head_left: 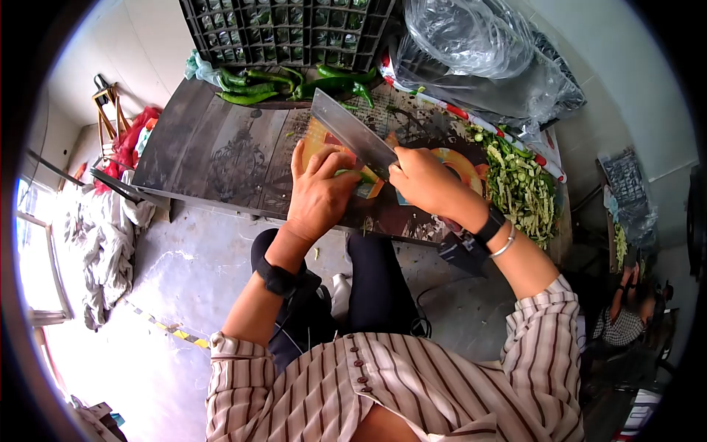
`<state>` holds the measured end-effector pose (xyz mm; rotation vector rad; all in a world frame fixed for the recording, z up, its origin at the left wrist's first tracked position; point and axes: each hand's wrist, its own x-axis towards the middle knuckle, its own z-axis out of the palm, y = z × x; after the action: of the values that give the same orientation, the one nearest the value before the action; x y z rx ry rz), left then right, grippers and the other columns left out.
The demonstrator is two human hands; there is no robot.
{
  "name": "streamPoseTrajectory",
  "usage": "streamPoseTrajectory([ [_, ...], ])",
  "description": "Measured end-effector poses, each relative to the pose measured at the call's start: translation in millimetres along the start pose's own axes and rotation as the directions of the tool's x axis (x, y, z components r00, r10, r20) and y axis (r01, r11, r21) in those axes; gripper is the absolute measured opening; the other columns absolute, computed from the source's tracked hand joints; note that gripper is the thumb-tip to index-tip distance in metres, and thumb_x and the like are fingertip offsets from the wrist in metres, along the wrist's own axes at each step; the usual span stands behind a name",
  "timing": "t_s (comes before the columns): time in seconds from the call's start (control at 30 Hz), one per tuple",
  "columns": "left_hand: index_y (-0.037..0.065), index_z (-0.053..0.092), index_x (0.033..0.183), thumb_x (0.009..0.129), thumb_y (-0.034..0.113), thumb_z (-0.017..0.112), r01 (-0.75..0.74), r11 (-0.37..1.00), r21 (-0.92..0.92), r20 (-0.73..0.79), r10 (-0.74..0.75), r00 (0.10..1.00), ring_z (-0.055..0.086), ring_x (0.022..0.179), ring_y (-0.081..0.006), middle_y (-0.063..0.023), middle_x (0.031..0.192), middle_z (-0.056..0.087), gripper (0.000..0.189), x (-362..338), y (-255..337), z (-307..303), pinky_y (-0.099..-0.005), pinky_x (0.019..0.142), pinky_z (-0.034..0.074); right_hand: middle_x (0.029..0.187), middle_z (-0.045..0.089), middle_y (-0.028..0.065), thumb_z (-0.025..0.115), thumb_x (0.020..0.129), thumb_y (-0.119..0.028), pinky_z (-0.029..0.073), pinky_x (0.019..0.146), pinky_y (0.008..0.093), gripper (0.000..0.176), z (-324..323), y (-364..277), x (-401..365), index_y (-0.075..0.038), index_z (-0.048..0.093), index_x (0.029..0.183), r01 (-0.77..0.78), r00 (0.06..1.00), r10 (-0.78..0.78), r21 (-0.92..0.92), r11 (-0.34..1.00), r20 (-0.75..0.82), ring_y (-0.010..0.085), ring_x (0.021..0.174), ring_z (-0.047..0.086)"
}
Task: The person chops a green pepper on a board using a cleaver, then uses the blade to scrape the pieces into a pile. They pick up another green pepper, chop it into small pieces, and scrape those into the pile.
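My right hand (pixel 431 180) grips a cleaver (pixel 350 132) by its handle, the broad blade slanting up and to the left over the table. Curled fingers of my left hand (pixel 320 190) press a green pepper (pixel 359 175) down beside the blade; most of the pepper is hidden beneath them. Under both hands lies a colourful patterned surface (pixel 315 135) in yellow and orange. To the right of my right hand is a heap of sliced green peppers (pixel 519 193). Several whole green peppers (pixel 250 94) lie along the far side of the table.
A black plastic crate (pixel 287 60) stands at the far edge of the dark wooden table (pixel 184 151). Clear plastic bags (pixel 475 37) are bundled at the back right. White cloth (pixel 107 250) hangs at the left, and a black device (pixel 462 254) sits by the near edge.
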<state>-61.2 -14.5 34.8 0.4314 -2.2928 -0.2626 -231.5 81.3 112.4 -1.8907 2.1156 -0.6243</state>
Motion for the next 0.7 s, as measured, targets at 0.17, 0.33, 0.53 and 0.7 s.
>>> streamPoseTrajectory([
  [0.17,0.017,0.069,0.084,0.075,0.012,0.062,0.006,1.000,0.000,0.010,-0.006,1.000,0.049,0.112,-0.0178,0.0044,0.103,0.056,0.012,0,0,1,-0.0579,0.110,0.017,0.066,0.055,0.0289,0.052,0.086,-0.015,0.045,0.057,0.0455,0.026,-3,-5,-12,0.009,0.049,0.077,-0.033,0.989,0.031,0.007,0.999,0.148,0.0437,0.062,0.057],
  [0.33,0.017,0.072,0.086,0.072,0.012,0.068,0.022,1.000,0.008,0.021,-0.022,1.000,0.051,0.110,-0.0188,0.0033,0.101,0.058,0.015,-1,0,-1,-0.0536,0.111,0.017,0.067,0.057,0.0305,0.052,0.082,-0.012,0.048,0.062,0.0496,0.022,-8,-12,-11,0.009,0.054,0.077,-0.059,0.985,0.060,-0.011,0.998,0.164,0.0457,0.068,0.059],
  [0.53,0.017,0.072,0.086,0.072,0.013,0.068,0.026,1.000,0.004,0.012,-0.026,1.000,0.051,0.110,-0.0188,0.0035,0.101,0.059,0.015,0,1,-1,-0.0539,0.111,0.018,0.067,0.057,0.0303,0.052,0.082,-0.012,0.048,0.063,0.0492,0.022,-12,-11,-14,0.009,0.055,0.077,-0.052,0.989,0.055,-0.025,0.998,0.140,0.0448,0.068,0.060],
  [0.7,0.017,0.071,0.086,0.072,0.012,0.068,0.028,1.000,-0.006,0.017,-0.028,0.999,0.051,0.109,-0.0188,0.0035,0.101,0.058,0.015,0,0,-1,-0.0542,0.110,0.018,0.068,0.057,0.0298,0.053,0.083,-0.013,0.048,0.063,0.0485,0.023,-13,-12,-11,0.009,0.055,0.077,-0.105,0.975,0.109,-0.031,0.994,0.192,0.0445,0.069,0.060],
])
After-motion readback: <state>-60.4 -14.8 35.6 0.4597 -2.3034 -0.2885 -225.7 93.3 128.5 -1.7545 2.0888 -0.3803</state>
